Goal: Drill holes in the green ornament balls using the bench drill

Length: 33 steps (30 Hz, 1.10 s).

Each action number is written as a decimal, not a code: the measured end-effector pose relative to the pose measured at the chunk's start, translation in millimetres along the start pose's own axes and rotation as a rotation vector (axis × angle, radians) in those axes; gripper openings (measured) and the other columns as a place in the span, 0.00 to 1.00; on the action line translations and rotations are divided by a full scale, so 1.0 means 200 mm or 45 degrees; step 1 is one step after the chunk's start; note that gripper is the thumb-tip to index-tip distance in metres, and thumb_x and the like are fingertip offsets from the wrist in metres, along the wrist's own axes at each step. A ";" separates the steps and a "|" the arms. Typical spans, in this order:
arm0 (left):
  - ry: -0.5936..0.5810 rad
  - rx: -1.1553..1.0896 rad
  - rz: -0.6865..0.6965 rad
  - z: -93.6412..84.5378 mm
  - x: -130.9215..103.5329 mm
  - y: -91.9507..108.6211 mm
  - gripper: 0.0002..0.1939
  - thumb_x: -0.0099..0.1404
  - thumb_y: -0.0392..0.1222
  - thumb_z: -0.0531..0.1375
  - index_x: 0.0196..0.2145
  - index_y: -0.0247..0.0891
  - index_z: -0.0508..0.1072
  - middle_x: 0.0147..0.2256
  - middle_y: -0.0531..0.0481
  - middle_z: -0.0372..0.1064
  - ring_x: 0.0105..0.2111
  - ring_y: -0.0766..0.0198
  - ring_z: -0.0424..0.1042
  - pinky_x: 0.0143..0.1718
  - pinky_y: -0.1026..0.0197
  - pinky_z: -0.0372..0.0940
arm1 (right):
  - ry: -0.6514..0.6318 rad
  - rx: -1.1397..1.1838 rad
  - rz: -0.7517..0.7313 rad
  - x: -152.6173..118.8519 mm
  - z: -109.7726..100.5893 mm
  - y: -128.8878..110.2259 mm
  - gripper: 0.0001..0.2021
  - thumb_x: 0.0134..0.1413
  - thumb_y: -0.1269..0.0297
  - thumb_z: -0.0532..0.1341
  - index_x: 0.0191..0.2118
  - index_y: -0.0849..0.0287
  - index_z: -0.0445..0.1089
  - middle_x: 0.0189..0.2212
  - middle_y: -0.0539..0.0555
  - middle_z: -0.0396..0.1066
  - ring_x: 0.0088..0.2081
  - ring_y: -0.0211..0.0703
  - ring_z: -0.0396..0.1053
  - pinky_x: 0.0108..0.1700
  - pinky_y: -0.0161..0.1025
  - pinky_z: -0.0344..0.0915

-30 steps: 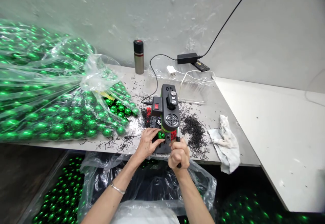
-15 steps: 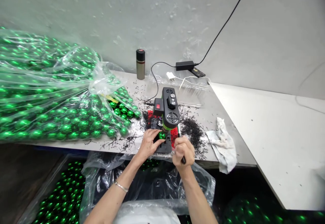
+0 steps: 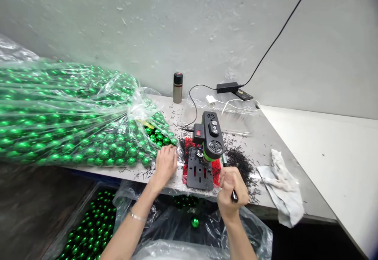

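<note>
My left hand (image 3: 167, 162) lies at the mouth of the clear bag, its back to me and its fingers reaching toward the loose shiny green balls (image 3: 159, 137); no ball shows in it, though its fingertips are partly hidden. My right hand (image 3: 233, 189) is wrapped round the black-tipped lever handle (image 3: 234, 196) of a small black bench press (image 3: 213, 138). Below the press head, the slotted black base plate (image 3: 199, 176) carries no ball. One green ball (image 3: 195, 222) is over the plastic-lined opening below the table edge.
A big tied bag of green balls (image 3: 73, 114) fills the left side. Small black pieces (image 3: 239, 161) are heaped right of the press. A cloth (image 3: 280, 185) hangs over the front edge; a bottle (image 3: 177, 88) and power adapter (image 3: 227, 87) stand behind. More balls (image 3: 91, 224) lie below left.
My left hand has let go of the green ball at the press and moved left to the bag mouth. That ball has left the plate. My right hand stays on the lever; the view has shifted.
</note>
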<state>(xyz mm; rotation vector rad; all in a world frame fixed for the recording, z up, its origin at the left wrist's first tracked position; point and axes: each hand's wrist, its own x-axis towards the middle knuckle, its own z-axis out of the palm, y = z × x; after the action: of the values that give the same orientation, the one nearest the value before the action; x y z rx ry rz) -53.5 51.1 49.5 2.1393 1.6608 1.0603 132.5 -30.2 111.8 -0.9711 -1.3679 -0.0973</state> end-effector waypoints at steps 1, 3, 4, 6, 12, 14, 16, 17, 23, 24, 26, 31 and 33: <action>-0.033 0.115 -0.083 -0.01 0.09 -0.02 0.12 0.69 0.37 0.55 0.44 0.35 0.77 0.46 0.31 0.74 0.49 0.42 0.70 0.53 0.45 0.59 | -0.003 0.001 0.001 -0.01 0.00 0.00 0.16 0.61 0.79 0.52 0.23 0.57 0.55 0.22 0.47 0.60 0.25 0.34 0.61 0.27 0.36 0.56; -0.188 0.312 -0.223 0.00 0.24 -0.03 0.12 0.69 0.36 0.54 0.41 0.33 0.77 0.41 0.30 0.75 0.48 0.42 0.72 0.52 0.47 0.60 | -0.009 0.009 -0.011 -0.01 0.00 0.01 0.16 0.60 0.79 0.52 0.24 0.57 0.56 0.22 0.47 0.60 0.25 0.34 0.60 0.27 0.36 0.56; -0.259 0.371 -0.273 0.01 0.29 -0.03 0.12 0.70 0.38 0.53 0.41 0.32 0.76 0.40 0.30 0.76 0.47 0.43 0.73 0.51 0.48 0.61 | -0.013 0.013 -0.017 -0.01 0.00 0.01 0.16 0.60 0.80 0.52 0.24 0.57 0.56 0.22 0.47 0.59 0.25 0.34 0.60 0.27 0.36 0.56; -0.339 0.416 -0.341 0.03 0.37 -0.01 0.14 0.72 0.41 0.53 0.41 0.32 0.76 0.38 0.30 0.76 0.45 0.44 0.75 0.48 0.50 0.63 | -0.023 0.014 -0.014 -0.02 -0.01 0.01 0.16 0.60 0.80 0.51 0.24 0.57 0.56 0.22 0.47 0.59 0.25 0.34 0.60 0.28 0.36 0.56; -0.446 0.452 -0.426 0.09 0.37 0.03 0.15 0.72 0.45 0.54 0.47 0.30 0.73 0.43 0.30 0.76 0.46 0.44 0.77 0.44 0.53 0.66 | -0.018 0.021 0.013 -0.03 0.00 0.01 0.16 0.61 0.80 0.51 0.24 0.57 0.56 0.22 0.47 0.59 0.26 0.34 0.60 0.28 0.35 0.55; -0.447 0.424 -0.420 0.09 0.35 0.02 0.15 0.71 0.44 0.55 0.49 0.31 0.70 0.46 0.31 0.75 0.48 0.45 0.76 0.45 0.53 0.66 | -0.009 0.011 0.012 -0.03 0.00 0.01 0.16 0.62 0.79 0.51 0.24 0.57 0.56 0.22 0.47 0.59 0.26 0.35 0.60 0.28 0.35 0.56; -0.403 0.283 -0.440 0.07 0.34 0.00 0.17 0.69 0.44 0.58 0.52 0.32 0.68 0.46 0.33 0.76 0.47 0.46 0.76 0.46 0.53 0.67 | -0.013 -0.002 0.019 -0.03 0.00 0.01 0.16 0.62 0.78 0.51 0.24 0.56 0.56 0.22 0.47 0.60 0.26 0.35 0.61 0.27 0.35 0.56; -0.364 0.137 -0.468 0.06 0.34 -0.01 0.18 0.68 0.44 0.59 0.53 0.33 0.68 0.44 0.36 0.77 0.45 0.47 0.77 0.45 0.53 0.67 | -0.025 -0.008 0.024 -0.02 -0.01 0.00 0.16 0.62 0.78 0.51 0.24 0.56 0.56 0.22 0.47 0.60 0.26 0.35 0.61 0.27 0.36 0.56; -0.172 -1.380 -0.842 -0.07 0.26 -0.01 0.18 0.65 0.42 0.63 0.52 0.37 0.72 0.38 0.48 0.76 0.31 0.65 0.77 0.33 0.64 0.71 | -0.062 -0.014 0.022 -0.01 -0.02 0.00 0.16 0.63 0.77 0.52 0.24 0.56 0.57 0.23 0.48 0.61 0.27 0.36 0.62 0.29 0.36 0.57; -0.175 -1.552 -0.897 -0.09 0.23 0.00 0.19 0.65 0.40 0.63 0.53 0.37 0.73 0.39 0.48 0.77 0.32 0.65 0.78 0.34 0.65 0.71 | -0.053 -0.010 0.020 -0.01 -0.01 0.00 0.16 0.63 0.76 0.52 0.24 0.56 0.57 0.23 0.48 0.61 0.26 0.36 0.61 0.29 0.36 0.57; -0.201 -1.762 -0.983 -0.11 0.16 0.02 0.19 0.65 0.38 0.63 0.54 0.38 0.73 0.40 0.47 0.78 0.36 0.65 0.79 0.38 0.66 0.72 | -0.039 -0.006 0.019 -0.01 -0.01 0.00 0.16 0.63 0.76 0.52 0.24 0.56 0.56 0.23 0.48 0.61 0.26 0.36 0.61 0.29 0.36 0.57; -0.306 -1.813 -1.088 -0.03 0.01 0.08 0.21 0.62 0.37 0.66 0.53 0.37 0.75 0.40 0.45 0.79 0.38 0.62 0.79 0.44 0.60 0.73 | -0.027 -0.021 0.023 -0.01 -0.01 0.00 0.16 0.63 0.76 0.52 0.24 0.56 0.56 0.22 0.47 0.60 0.26 0.35 0.61 0.29 0.36 0.57; -0.328 -1.708 -1.070 0.04 -0.02 0.11 0.22 0.59 0.38 0.68 0.51 0.36 0.77 0.41 0.45 0.79 0.38 0.62 0.79 0.46 0.59 0.73 | -0.036 -0.033 0.010 -0.01 -0.01 0.00 0.16 0.62 0.76 0.52 0.23 0.56 0.56 0.22 0.47 0.60 0.26 0.36 0.61 0.29 0.36 0.57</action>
<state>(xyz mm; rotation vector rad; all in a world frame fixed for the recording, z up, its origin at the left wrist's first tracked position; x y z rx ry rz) -32.3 41.5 54.6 0.5881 0.9689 1.0261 133.3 -32.9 109.8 -1.0029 -1.3917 -0.0959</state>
